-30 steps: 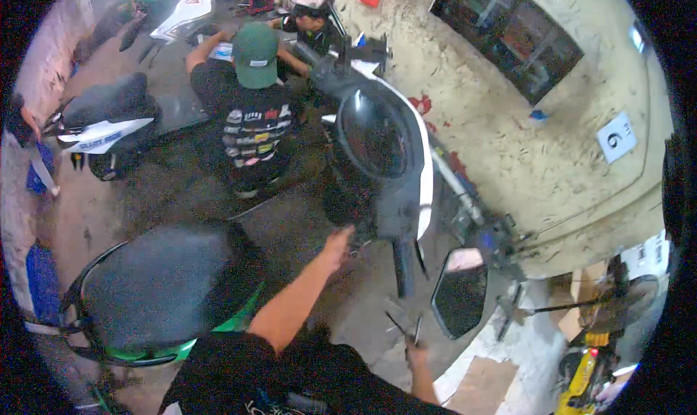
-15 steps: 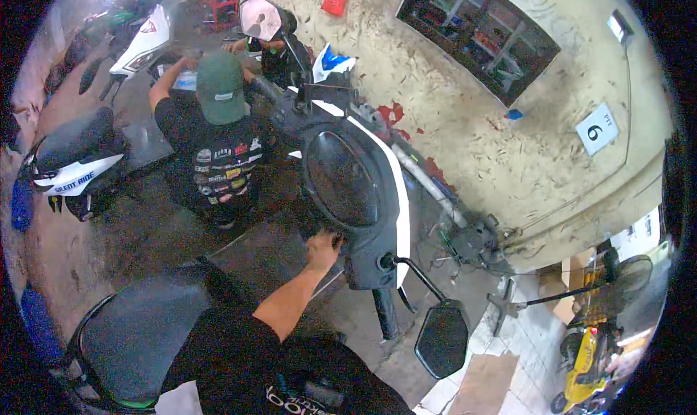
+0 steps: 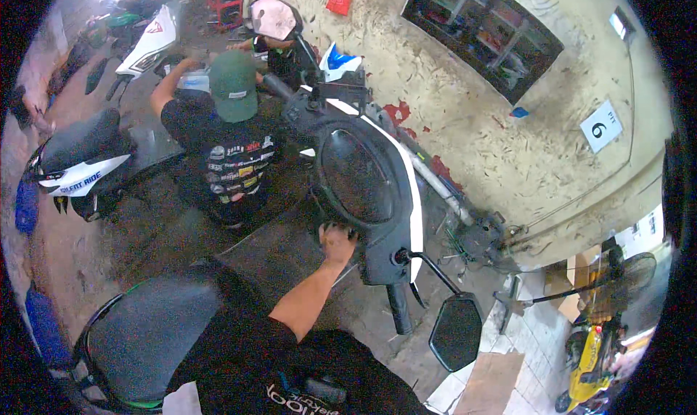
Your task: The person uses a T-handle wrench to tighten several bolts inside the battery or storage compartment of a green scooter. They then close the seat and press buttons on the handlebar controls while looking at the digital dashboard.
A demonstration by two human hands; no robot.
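Observation:
My left hand (image 3: 337, 243) reaches up to the underside of the scooter's dark front panel (image 3: 388, 251), just below the oval display (image 3: 353, 177). Its fingers look bent, with their tips partly hidden against dark parts, and whatever they hold cannot be made out. My bare forearm (image 3: 310, 299) comes out of a black sleeve at the bottom. My right hand is out of view. Beside the panel are the near handlebar grip (image 3: 399, 310) and a black mirror (image 3: 456, 333). The scooter's black seat (image 3: 149, 335) lies at lower left.
A co-worker in a green cap (image 3: 234, 88) crouches beyond the scooter, facing away. Another scooter with a white side panel (image 3: 87, 179) stands at left. A stained wall (image 3: 465, 103) runs along the upper right. Cardboard (image 3: 490, 386) and a yellow scooter-like vehicle (image 3: 589, 368) are at lower right.
The whole view has shifted slightly, so the scooter and the co-worker appear farther right. My left hand stays at the same part of the panel.

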